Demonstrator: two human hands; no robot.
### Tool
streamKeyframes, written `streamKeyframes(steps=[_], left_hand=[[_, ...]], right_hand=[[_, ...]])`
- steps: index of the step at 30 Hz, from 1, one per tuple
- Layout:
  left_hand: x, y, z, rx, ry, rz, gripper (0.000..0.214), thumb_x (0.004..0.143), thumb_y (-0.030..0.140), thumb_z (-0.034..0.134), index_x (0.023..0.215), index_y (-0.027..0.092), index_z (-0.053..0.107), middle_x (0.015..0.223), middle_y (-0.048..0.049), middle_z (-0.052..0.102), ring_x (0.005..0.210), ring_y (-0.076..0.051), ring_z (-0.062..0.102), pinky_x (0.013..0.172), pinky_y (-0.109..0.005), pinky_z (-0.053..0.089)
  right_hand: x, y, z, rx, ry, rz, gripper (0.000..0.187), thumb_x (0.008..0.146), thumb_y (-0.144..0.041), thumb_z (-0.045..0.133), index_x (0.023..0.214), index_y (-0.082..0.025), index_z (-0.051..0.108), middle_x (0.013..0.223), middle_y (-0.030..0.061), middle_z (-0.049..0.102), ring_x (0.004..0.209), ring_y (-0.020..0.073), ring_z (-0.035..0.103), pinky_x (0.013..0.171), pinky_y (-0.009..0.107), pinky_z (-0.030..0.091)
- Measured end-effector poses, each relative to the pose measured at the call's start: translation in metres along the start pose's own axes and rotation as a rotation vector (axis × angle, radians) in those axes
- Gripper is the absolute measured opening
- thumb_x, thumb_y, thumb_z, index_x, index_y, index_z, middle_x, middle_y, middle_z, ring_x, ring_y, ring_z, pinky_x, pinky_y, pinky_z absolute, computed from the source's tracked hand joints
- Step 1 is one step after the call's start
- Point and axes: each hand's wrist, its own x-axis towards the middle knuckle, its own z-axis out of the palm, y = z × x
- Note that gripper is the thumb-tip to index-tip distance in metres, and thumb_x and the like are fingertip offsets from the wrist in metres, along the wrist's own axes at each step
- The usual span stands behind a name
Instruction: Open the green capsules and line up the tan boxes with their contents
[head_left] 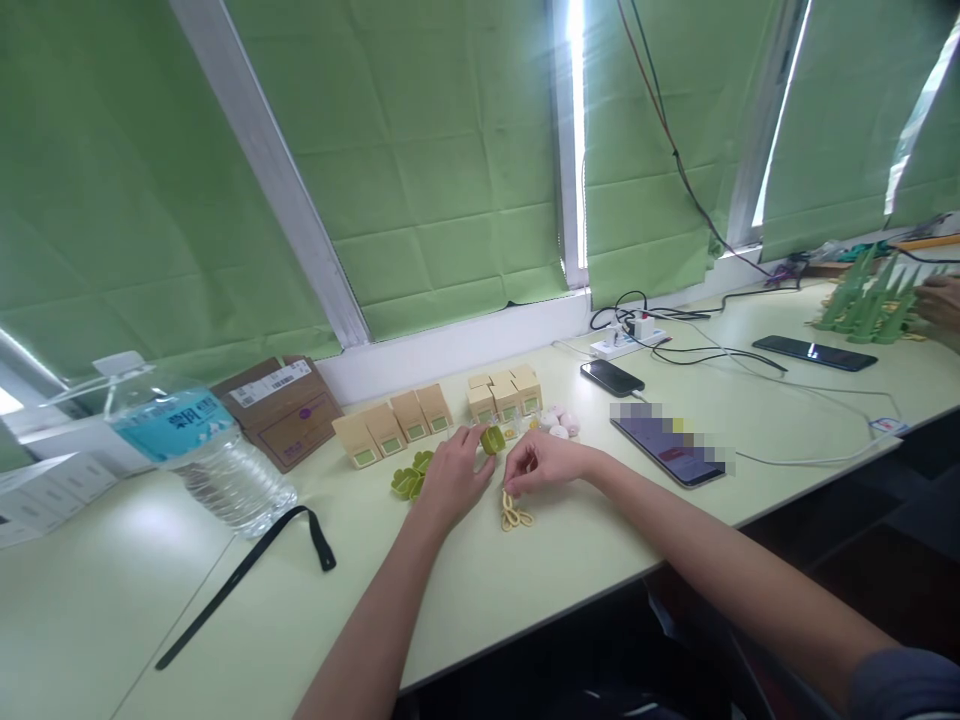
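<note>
The one camera is sitting on the person's head, looking forward and down across the pale table [525, 580] toward the green blinds [420, 150] behind it. It is tilting, so the table's near edge is running diagonally. It is viewing from close range: the left hand [450, 480] and right hand [544, 462] are showing mid-frame, forearms filling the lower part.

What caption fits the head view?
Left hand holds a green piece, right hand pinches beige loops beside small boxes.
</note>
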Motion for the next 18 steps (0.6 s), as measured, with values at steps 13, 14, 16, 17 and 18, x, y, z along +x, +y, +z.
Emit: streamKeyframes(steps=[13,14,16,17,18], left_hand=[[-0.0013,-0.0005,0.0014,-0.023,0.001,-0.018,0.044,0.091,0.027,0.057,0.134,0.026,0.050,0.115,-0.0084,0.063,0.092,-0.024,0.063,0.080,-0.038,0.050],[-0.0012,-0.0007,0.0015,-0.024,0.002,-0.019,0.044,0.091,0.028,0.058,0.134,0.026,0.050,0.115,-0.0084,0.063,0.092,-0.024,0.063,0.080,-0.038,0.050],[-0.0007,-0.0009,0.0014,-0.032,0.002,-0.022,0.044,0.091,0.028,0.058,0.134,0.026,0.050,0.114,-0.0082,0.063,0.091,-0.024,0.063,0.078,-0.038,0.050],[-0.0004,-0.0007,0.0012,-0.039,0.000,-0.024,0.043,0.091,0.028,0.057,0.133,0.026,0.050,0.114,-0.0078,0.063,0.090,-0.024,0.063,0.077,-0.038,0.051],[0.0000,-0.0004,0.0009,-0.050,0.001,-0.029,0.042,0.091,0.028,0.057,0.133,0.026,0.050,0.113,-0.0075,0.063,0.091,-0.024,0.063,0.077,-0.038,0.051]], right_hand=[[0.0011,0.0043,0.0022,-0.092,-0.082,0.047,0.015,0.077,-0.029,0.072,0.082,-0.016,0.076,0.074,0.0011,0.073,0.063,0.0117,0.064,0.058,0.021,0.047],[0.0013,0.0047,0.0026,-0.102,-0.066,0.042,0.014,0.078,-0.030,0.071,0.080,-0.016,0.075,0.072,0.0005,0.072,0.061,0.0113,0.062,0.057,0.021,0.046],[0.0018,0.0053,0.0028,-0.129,-0.009,0.033,0.017,0.081,-0.032,0.067,0.075,-0.016,0.071,0.066,-0.0007,0.067,0.057,0.0108,0.058,0.054,0.021,0.043],[0.0022,0.0055,0.0025,-0.149,0.037,0.021,0.021,0.083,-0.033,0.065,0.072,-0.016,0.069,0.063,-0.0011,0.065,0.055,0.0107,0.056,0.053,0.022,0.042],[0.0026,0.0057,0.0018,-0.175,0.099,0.002,0.024,0.085,-0.034,0.063,0.069,-0.017,0.066,0.061,-0.0014,0.063,0.054,0.0107,0.054,0.052,0.022,0.040]])
